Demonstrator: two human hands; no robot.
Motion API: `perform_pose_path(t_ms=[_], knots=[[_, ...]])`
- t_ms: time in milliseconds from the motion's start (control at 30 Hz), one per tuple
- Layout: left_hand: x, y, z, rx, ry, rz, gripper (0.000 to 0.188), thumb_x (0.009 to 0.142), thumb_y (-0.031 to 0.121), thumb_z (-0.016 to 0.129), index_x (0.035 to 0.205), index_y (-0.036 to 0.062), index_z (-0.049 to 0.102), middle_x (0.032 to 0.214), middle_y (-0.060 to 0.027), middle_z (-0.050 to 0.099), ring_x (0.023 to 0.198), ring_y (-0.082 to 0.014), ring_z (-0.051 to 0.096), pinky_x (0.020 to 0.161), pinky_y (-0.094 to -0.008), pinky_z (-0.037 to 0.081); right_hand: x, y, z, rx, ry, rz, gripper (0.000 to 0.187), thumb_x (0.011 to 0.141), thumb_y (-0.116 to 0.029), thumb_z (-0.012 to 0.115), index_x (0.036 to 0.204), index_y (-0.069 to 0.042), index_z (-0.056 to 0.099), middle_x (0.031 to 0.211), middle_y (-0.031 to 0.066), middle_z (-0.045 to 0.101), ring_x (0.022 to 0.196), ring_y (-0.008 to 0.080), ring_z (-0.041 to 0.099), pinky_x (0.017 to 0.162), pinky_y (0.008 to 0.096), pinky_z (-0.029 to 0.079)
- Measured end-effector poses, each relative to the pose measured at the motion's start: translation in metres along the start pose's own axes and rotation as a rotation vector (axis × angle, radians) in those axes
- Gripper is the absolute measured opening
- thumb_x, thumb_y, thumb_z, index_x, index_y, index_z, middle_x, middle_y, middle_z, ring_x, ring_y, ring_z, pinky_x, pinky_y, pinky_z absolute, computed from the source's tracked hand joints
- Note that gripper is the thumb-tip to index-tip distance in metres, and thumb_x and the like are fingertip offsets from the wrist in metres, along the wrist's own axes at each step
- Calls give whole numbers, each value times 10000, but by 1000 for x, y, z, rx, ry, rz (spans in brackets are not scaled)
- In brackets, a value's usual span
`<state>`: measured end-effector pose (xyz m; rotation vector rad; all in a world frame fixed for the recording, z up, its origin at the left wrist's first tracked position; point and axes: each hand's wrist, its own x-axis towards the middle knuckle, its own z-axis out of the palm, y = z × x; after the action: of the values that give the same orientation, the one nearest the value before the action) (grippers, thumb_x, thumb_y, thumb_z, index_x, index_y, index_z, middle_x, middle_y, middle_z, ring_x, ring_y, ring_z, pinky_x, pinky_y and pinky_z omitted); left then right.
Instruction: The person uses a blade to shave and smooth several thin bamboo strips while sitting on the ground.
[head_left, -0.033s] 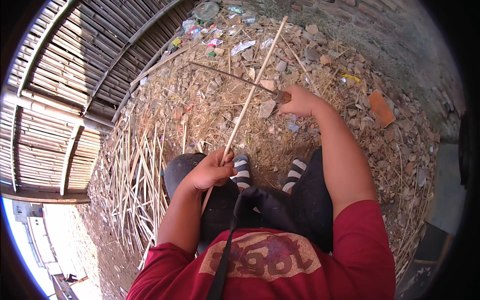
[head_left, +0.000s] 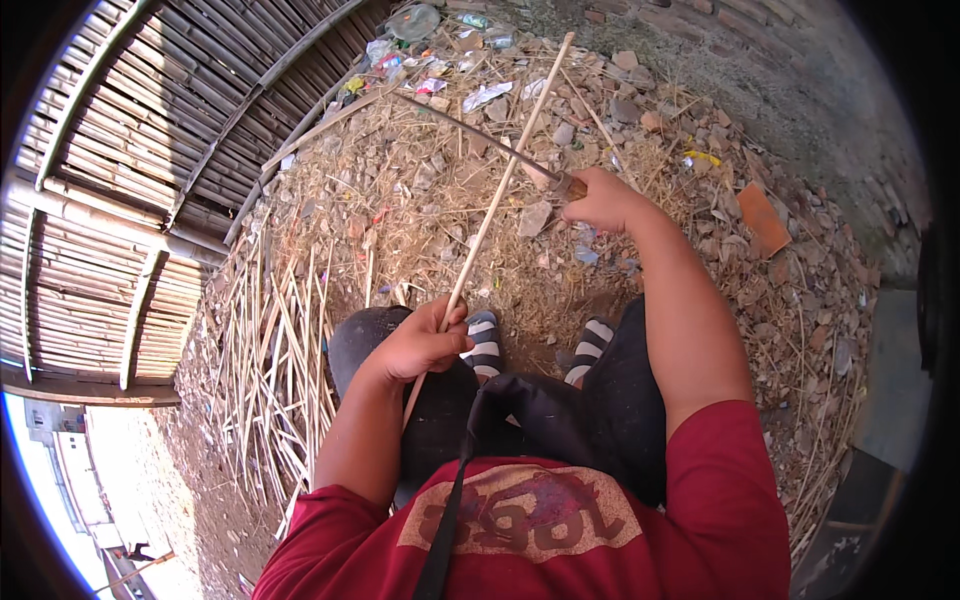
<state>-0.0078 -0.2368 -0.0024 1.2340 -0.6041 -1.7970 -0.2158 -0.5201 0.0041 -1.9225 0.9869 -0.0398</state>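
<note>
My left hand is closed round the lower part of a long, pale bamboo strip. The strip slants up and away to the right, and its near end runs down over my thigh. In my right hand is the brown handle of a long, thin-bladed knife. Its dark blade points to the far left and crosses the strip above the middle; whether the edge touches the strip I cannot tell.
Many loose bamboo strips lie heaped at my left. Rubble, dry shavings and litter cover the ground, with an orange tile piece at the right. A bamboo slat wall stands at the left, a rough wall at the far right.
The knife blade has tilted, its tip moving up and slightly right, while its crossing point on the strip has shifted a little. My left hand and the strip have stayed put.
</note>
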Motion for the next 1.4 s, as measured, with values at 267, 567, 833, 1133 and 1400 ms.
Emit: perform_pose_path(t_ms=[267,567,833,1133,1400], knots=[[0,0,1,46,9,17,341,862,-58,620,935,180,386,710,66,409,483,-31,349,397,-214,238,-2,-9,6,-245,-154,-250,367,686,-221,681,978,1,682,836,175,679,795,306,654,723,419,505],[-1,1,0,49,27,49,330,863,-51,621,941,171,391,705,57,426,471,-40,361,398,-217,242,-11,-26,20,-308,-116,-223,296,685,-200,678,924,-25,682,785,148,675,715,287,645,674,413,498],[4,0,1,117,119,64,310,873,-34,627,946,161,396,674,59,428,456,-41,357,398,-225,238,-2,-15,26,-246,-125,-153,362,701,-243,719,974,-8,692,794,145,678,713,276,629,676,413,498],[4,-1,4,165,93,110,297,889,-4,635,939,161,393,682,57,447,462,-31,367,392,-226,236,1,-4,7,-131,23,-71,381,697,-250,701,1004,-25,700,841,165,701,746,297,656,726,417,517],[3,2,8,222,96,84,305,877,-13,638,919,156,386,686,54,448,461,-32,378,388,-227,250,-2,3,-3,-117,-18,-52,391,683,-236,696,1007,-16,699,831,166,692,743,304,646,693,404,507]])
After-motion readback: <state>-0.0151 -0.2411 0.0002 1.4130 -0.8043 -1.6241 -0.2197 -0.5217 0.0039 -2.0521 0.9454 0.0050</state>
